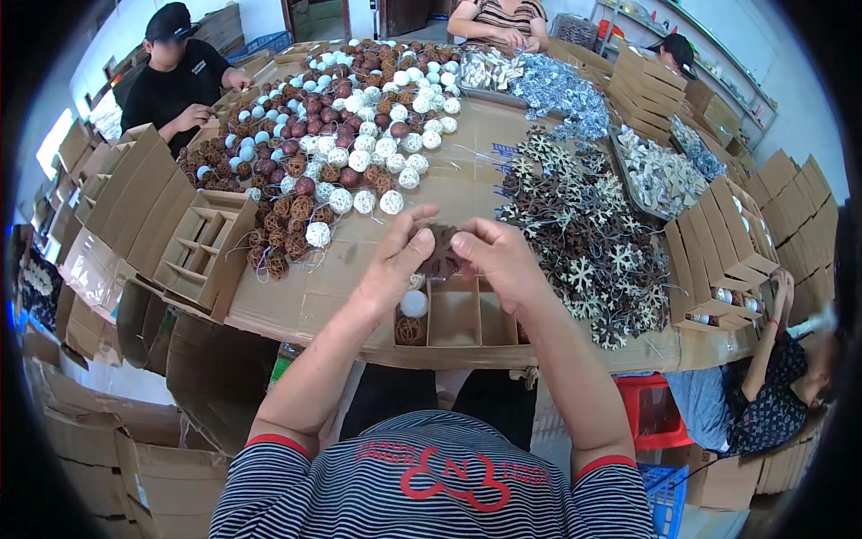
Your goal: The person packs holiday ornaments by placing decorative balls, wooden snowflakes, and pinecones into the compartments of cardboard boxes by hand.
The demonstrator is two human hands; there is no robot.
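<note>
Hands raised together over divided cardboard box point(453, 316), left hand point(395, 260) and right hand point(499, 259) both pinching brown snowflake ornament point(442, 252)

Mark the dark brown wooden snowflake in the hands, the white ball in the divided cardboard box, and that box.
dark brown wooden snowflake point(442, 256), head view, centre between the thumbs
white ball point(413, 304), head view, top
divided cardboard box point(453, 316), head view, middle compartment floor

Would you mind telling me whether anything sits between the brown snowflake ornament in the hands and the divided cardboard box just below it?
Nothing visible does. Both hands, left hand and right hand, hold the brown snowflake ornament directly above the divided cardboard box. Its middle compartment looks open and bare; the left one already holds a white ball and a brown wicker ball.
</note>
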